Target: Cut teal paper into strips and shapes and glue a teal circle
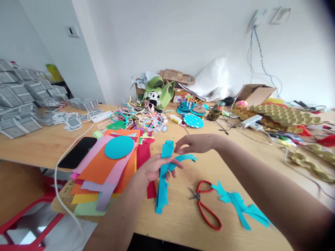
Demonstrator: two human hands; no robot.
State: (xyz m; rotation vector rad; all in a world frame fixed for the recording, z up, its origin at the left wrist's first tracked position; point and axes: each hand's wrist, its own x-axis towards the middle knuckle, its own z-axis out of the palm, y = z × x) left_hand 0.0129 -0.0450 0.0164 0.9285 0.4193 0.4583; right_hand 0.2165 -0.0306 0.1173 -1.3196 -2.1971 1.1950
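Note:
My left hand point(154, 168) is closed around a bundle of blue paper strips point(162, 190), held upright over the table. Another blue strip point(185, 158) sticks out to the right from between its fingers. Just right of the bundle's upper end is my right hand point(196, 143), its fingers curved and apart, the tips close to the paper; whether they touch it I cannot tell. Red-handled scissors point(201, 200) lie spread on the table below. Beside them is a loose pile of cut blue paper pieces point(237, 204), partly behind my right forearm.
At left lie stacked coloured papers point(91, 170) topped by a blue paper disc point(119, 147), and a black phone point(77, 152). Farther back are a heap of craft bits point(141, 115), a glue bottle point(175, 119) and a green bag point(159, 92). Egg trays point(285, 113) and cables are at right.

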